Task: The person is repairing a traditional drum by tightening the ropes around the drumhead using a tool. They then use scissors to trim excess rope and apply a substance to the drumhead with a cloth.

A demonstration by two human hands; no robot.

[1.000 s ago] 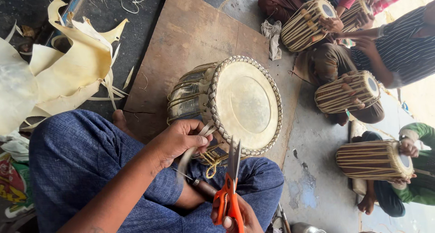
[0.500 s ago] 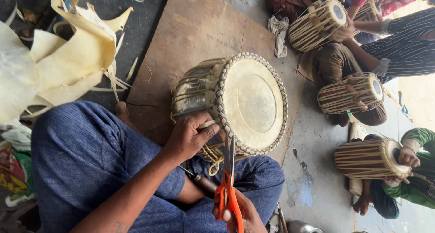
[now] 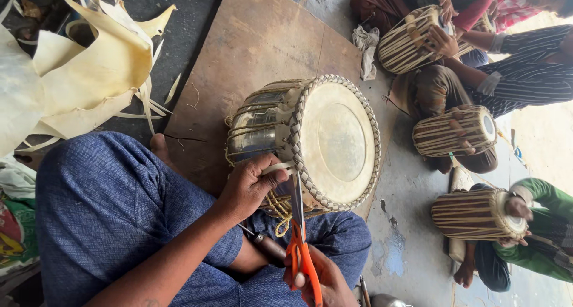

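Note:
A drum (image 3: 334, 143) with a pale skin head and a braided rim lies on its side against my legs, its metal shell laced with pale straps. My left hand (image 3: 248, 184) pinches a pale strap end (image 3: 279, 168) at the drum's rim. My right hand (image 3: 322, 280) holds orange-handled scissors (image 3: 300, 247). Their blades point up along the rim and reach the strap just beside my left fingers. A dark-handled tool (image 3: 268, 245) lies on my lap under the scissors.
The drum rests on a brown board (image 3: 256, 56). Pale hide sheets and cut strips (image 3: 77, 80) lie heaped at the left. At the right other people sit holding similar laced drums (image 3: 412, 38), (image 3: 453, 131), (image 3: 477, 214). A white rag (image 3: 365, 44) lies on the board's far edge.
My left hand has slid up to the drum's rim and pinched the strap end. The scissor blades have risen closer to that strap. The view has shifted slightly.

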